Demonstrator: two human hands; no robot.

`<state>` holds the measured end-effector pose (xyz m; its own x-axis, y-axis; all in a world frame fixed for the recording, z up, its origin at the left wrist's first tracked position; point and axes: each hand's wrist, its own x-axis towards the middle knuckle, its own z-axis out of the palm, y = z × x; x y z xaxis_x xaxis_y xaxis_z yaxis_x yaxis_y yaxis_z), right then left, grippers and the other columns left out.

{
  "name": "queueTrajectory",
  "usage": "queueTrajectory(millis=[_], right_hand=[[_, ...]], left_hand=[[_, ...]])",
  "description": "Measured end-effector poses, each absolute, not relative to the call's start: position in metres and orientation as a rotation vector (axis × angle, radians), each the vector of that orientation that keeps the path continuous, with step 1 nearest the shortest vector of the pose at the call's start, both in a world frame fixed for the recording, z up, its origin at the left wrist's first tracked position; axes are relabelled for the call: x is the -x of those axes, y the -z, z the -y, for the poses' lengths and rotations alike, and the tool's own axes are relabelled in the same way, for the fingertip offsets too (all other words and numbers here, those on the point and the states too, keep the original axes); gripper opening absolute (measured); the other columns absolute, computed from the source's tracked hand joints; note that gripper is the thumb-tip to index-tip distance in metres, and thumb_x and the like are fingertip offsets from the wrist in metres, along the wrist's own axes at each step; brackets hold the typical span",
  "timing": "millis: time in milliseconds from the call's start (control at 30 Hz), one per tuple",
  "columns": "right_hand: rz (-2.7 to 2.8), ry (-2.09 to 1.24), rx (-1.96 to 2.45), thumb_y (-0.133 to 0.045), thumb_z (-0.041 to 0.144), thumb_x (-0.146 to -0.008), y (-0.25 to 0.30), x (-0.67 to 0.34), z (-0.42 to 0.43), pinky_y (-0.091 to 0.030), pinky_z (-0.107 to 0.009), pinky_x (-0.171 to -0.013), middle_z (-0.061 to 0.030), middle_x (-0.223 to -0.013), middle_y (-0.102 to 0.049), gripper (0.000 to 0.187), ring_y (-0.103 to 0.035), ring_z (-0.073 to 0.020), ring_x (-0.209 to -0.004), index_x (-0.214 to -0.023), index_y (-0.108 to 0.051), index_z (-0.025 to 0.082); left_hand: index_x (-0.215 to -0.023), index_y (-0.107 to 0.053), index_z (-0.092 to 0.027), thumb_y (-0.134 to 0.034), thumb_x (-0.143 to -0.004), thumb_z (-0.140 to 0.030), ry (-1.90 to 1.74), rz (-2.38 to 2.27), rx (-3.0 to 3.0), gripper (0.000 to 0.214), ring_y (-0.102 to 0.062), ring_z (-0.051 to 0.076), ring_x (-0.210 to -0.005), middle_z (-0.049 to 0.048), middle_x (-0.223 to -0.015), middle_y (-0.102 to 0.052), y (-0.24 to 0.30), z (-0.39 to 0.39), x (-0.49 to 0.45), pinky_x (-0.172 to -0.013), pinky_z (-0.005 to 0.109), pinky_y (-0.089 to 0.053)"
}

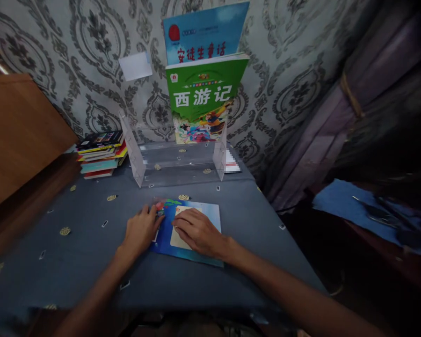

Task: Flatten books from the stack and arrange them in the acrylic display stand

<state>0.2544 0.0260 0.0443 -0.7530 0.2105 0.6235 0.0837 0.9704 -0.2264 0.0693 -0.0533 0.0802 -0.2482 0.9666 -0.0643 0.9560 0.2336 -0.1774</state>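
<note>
A thin blue picture book [206,213] lies flat on the grey-blue tablecloth [91,234] in front of me. My left hand [142,229] rests on the book's left edge, fingers curled over it. My right hand [196,231] lies on the cover, fingers bent and pressed to it. Behind the book a clear acrylic stand [177,161] holds a green book [203,100] upright, with a blue book [205,35] behind it.
A stack of several books [101,154] sits at the back left by a wooden panel [17,131]. Patterned wallpaper backs the table. To the right hang dark curtains [354,107], with a blue cloth [358,208] on a lower surface.
</note>
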Motion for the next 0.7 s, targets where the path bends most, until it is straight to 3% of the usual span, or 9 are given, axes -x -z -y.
queueTrajectory(millis=[133, 333, 500, 700], right_hand=[[2.524, -0.24, 0.235, -0.048, 0.019, -0.099, -0.039, -0.254, -0.025, -0.052, -0.041, -0.096, -0.0133, -0.112, -0.069, 0.022, -0.062, -0.0239, -0.106, -0.11, -0.066, 0.012], [2.688, -0.326, 0.518, -0.056, 0.033, -0.097, -0.03, -0.251, -0.025, -0.03, -0.056, -0.119, -0.0221, -0.14, -0.056, 0.047, -0.043, -0.032, -0.14, -0.135, -0.054, 0.005], [2.728, -0.392, 0.608, -0.054, 0.039, -0.098, -0.027, -0.249, -0.024, -0.024, -0.058, -0.121, -0.0223, -0.147, -0.05, 0.052, -0.033, -0.0321, -0.147, -0.14, -0.051, 0.008], [2.699, -0.338, 0.806, -0.052, 0.038, -0.098, -0.027, -0.26, -0.036, -0.025, -0.059, -0.12, -0.0211, -0.15, -0.049, 0.053, -0.037, -0.0331, -0.145, -0.142, -0.049, 0.01]], left_hand=[[-0.113, -0.065, -0.015, -0.037, -0.102, -0.029, -0.179, 2.21, 1.944, 0.034, -0.064, 0.033, -0.106, 0.0169, -0.11, -0.066, -0.073, 0.043, -0.081, -0.082, 0.045, -0.054], [-0.134, -0.056, -0.012, -0.037, -0.096, -0.01, 0.15, 1.974, 2.174, 0.042, -0.055, 0.028, -0.131, 0.017, -0.141, -0.058, -0.035, 0.031, -0.076, -0.11, 0.046, -0.044], [-0.136, -0.055, -0.013, -0.035, -0.098, -0.017, 0.311, 1.963, 2.186, 0.043, -0.051, 0.029, -0.136, 0.0175, -0.144, -0.056, -0.017, 0.027, -0.067, -0.113, 0.051, -0.041], [-0.132, -0.059, -0.016, -0.037, -0.099, -0.02, 0.24, 1.984, 2.14, 0.04, -0.051, 0.03, -0.135, 0.0168, -0.143, -0.056, -0.036, 0.039, -0.076, -0.109, 0.052, -0.045]])
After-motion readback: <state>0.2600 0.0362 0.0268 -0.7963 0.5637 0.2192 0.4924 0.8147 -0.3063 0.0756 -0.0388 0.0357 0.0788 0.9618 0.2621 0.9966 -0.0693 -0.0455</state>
